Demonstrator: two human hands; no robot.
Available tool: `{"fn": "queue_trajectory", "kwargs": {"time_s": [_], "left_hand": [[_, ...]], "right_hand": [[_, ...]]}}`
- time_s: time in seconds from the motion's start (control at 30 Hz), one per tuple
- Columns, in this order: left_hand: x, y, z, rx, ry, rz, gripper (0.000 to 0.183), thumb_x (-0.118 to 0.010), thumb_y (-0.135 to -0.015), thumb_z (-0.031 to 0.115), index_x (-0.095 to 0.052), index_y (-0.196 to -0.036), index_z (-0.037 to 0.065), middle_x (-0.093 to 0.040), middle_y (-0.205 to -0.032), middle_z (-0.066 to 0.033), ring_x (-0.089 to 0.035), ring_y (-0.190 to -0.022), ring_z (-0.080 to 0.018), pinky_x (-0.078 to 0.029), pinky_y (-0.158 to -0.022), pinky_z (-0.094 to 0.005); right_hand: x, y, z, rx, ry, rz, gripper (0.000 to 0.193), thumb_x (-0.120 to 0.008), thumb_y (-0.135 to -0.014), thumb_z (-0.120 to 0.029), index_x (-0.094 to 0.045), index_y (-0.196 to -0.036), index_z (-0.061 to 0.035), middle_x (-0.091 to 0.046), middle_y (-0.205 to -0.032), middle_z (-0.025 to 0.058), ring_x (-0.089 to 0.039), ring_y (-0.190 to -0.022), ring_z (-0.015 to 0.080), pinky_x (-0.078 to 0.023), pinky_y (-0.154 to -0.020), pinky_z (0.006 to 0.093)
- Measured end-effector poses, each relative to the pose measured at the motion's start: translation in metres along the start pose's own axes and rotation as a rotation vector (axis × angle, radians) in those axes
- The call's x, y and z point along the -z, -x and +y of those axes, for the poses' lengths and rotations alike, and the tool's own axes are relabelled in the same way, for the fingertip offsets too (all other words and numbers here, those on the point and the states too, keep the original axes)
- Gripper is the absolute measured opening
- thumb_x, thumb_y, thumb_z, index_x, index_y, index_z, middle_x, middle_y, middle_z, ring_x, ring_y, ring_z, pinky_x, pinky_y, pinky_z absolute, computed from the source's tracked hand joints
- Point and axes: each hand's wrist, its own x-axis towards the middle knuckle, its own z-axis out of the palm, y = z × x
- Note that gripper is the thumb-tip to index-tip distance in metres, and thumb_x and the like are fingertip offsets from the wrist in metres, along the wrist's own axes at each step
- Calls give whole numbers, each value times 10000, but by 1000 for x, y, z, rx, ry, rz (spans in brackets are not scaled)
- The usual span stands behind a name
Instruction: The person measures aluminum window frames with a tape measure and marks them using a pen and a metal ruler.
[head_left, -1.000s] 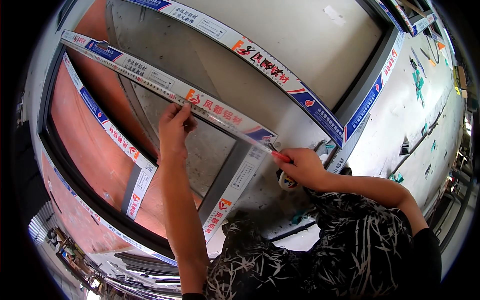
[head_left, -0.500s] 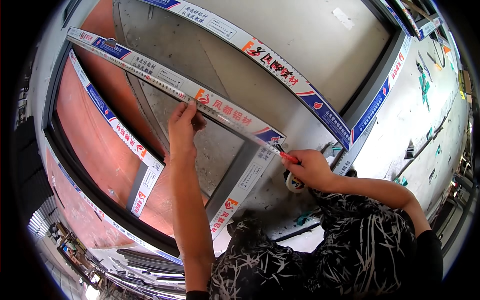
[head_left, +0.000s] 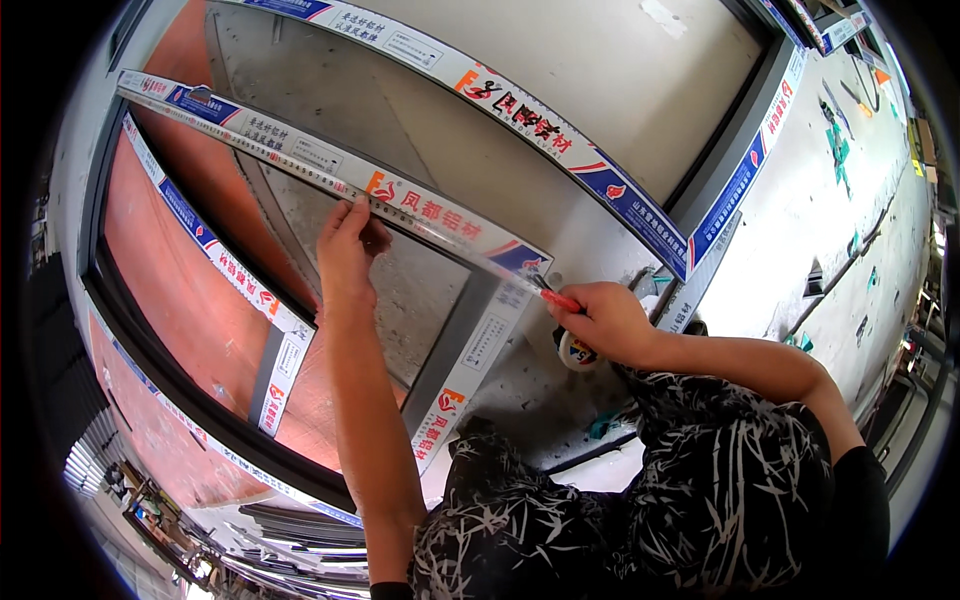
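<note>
A tape measure's pale blade (head_left: 308,173) runs along the near edge of a long frame bar (head_left: 435,215) covered in white, blue and red printed film. My left hand (head_left: 345,250) pinches the blade against that edge, thumb on top, fingers partly hidden beneath. At the bar's right end, my right hand (head_left: 605,320) is closed around a slim red-handled tool (head_left: 560,299). Its dark thin tip is on or close to the bar's corner; contact is hard to judge. The round tape measure case (head_left: 575,352) shows just under the right hand, partly covered by it.
A second filmed bar (head_left: 520,115) crosses farther away and meets a dark side rail (head_left: 735,190). A shorter bar (head_left: 215,245) lies left, over a reddish board (head_left: 165,270). Green scraps (head_left: 838,150) and an orange-handled tool (head_left: 858,100) lie on the floor at right.
The whole view has shifted a little, so the frame and both hands appear slightly farther left and up. Both hands keep their grips, and the red tool's tip looks lower against the bar.
</note>
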Motion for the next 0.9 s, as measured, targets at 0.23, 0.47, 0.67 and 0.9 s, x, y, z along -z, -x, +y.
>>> {"fn": "queue_trajectory", "kwargs": {"time_s": [0.23, 0.47, 0.67, 0.9], "left_hand": [[-2, -1, 1, 10, 18, -11, 162, -608, -911, 217, -598, -857, 64, -556, -629, -19, -520, -567, -136, -403, -560, -256], [-2, 1, 0, -7, 20, -9, 160, -605, -912, 210, -596, -852, 62, -554, -628, -23, -526, -576, -145, -413, -564, -262], [-2, 0, 0, -5, 10, -10, 165, -602, -913, 222, -596, -859, 66, -547, -636, -19, -527, -594, -146, -425, -588, -270], [-1, -1, -1, 16, 27, -31, 166, -603, -914, 232, -599, -865, 73, -543, -648, -11, -524, -611, -142, -433, -612, -275]], "right_hand": [[-3, 0, 5, 11, 31, 29, 234, -576, -847, -294, -630, -794, -73, -615, -709, 146, -589, -690, 364, -458, -620, 441], [-5, -1, 6, 39, 1, 53, 226, -582, -843, -291, -637, -794, -78, -619, -713, 142, -591, -688, 360, -460, -617, 439], [-3, 0, 5, 18, -3, 32, 219, -579, -842, -290, -644, -807, -83, -623, -732, 140, -593, -705, 354, -461, -629, 434], [-2, 0, 4, -4, -2, 19, 218, -574, -843, -290, -650, -829, -86, -630, -746, 140, -596, -725, 352, -462, -643, 437]]}}
